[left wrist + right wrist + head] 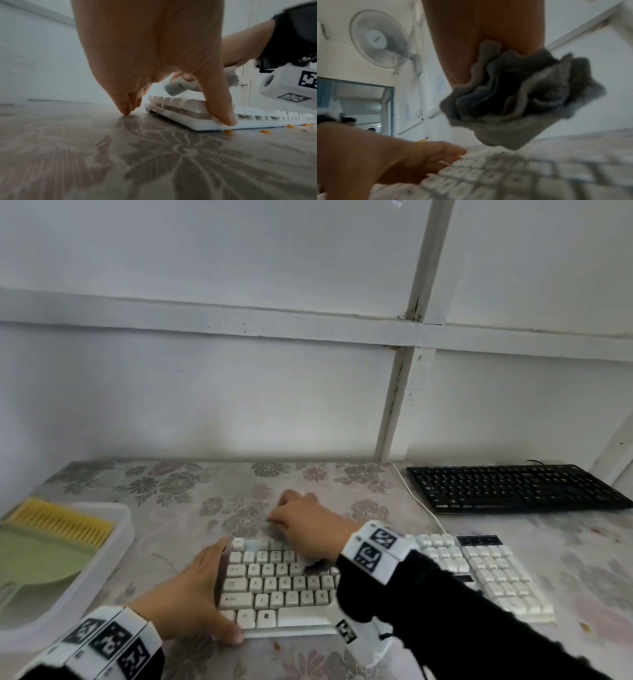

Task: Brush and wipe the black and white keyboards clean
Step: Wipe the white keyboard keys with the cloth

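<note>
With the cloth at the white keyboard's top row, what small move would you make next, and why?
Probably draw the cloth rightward along the top row. The right hand grips it bunched at the white keyboard's far left end, the left hand braces that end, and the keys to the right look unwiped.

white keyboard (274, 583) keycaps show a few letters: q, w, a, s, d, z, x, plus a windows logo; the rest is too blurred.
</note>
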Available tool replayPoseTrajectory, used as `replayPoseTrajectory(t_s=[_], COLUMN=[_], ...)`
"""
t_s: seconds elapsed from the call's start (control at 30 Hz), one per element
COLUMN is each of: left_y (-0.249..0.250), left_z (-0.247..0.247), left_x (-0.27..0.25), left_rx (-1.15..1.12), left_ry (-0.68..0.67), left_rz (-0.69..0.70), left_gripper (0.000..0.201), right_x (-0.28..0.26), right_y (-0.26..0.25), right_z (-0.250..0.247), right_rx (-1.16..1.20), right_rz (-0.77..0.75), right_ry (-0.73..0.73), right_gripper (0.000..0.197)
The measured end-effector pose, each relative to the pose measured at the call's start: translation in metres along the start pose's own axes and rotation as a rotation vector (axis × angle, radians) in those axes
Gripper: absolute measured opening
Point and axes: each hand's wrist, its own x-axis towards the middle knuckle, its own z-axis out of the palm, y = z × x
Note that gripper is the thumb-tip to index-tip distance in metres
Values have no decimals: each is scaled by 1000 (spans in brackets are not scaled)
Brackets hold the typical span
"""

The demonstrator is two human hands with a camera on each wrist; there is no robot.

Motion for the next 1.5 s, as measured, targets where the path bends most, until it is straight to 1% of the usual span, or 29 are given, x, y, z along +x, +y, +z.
replayPoseTrajectory(t_s=[0.07,0.13,0.27,0.4,0.57,0.73,0.83,0.9,1.07,1.13,1.17,1.2,1.23,1.33,1.37,1.43,1.5], left_y=[-1,-1,-2,-2,-5,-6,-6,-6,-7,-6,-7,-7,-7,-8,-9,-9,-9], left_z=[-1,-1,1,1,2,2,1,1,1,1,1,2,2,2,2,2,2], left_x=[1,2,3,3,3,3,4,3,4,5,5,5,5,6,6,6,7], left_rx=[-15,-9,9,13,-9,-38,-30,-33,-39,-49,-59,-69,-77,-108,-119,-144,-169], left_ry=[-18,-22,-21,-42,-50,-67,-74,-80,-83,-86,-87,-88,-87,-69,-64,-58,-54], left_rz=[1,-3,8,-5,-13,-22,-22,-24,-26,-18,-13,-7,0,21,28,52,78], left_gripper=[143,147,138,136,136,135,137,138,138,137,137,137,137,136,133,129,128], right_x=[9,12,-1,-14,-23,-35,-39,-42,-54,-56,-54,-50,-46,-29,-23,-10,-1], right_y=[-20,-26,-24,-15,7,29,45,50,69,72,72,69,65,34,19,-10,-29], right_z=[11,19,23,22,20,20,22,20,9,1,-2,-6,-8,-5,-3,3,6], right_rx=[-110,-186,-208,-245,-222,-188,-159,-141,-141,-167,-182,-183,-157,17,52,61,-3], right_rz=[-68,-76,-111,-127,-71,-8,13,37,158,241,284,295,281,164,117,23,-20], right_ry=[-2,-11,49,101,104,119,145,142,120,74,52,50,54,43,22,-8,-37], right_gripper=[23,24,25,23,24,21,19,21,27,29,29,26,24,39,40,35,30])
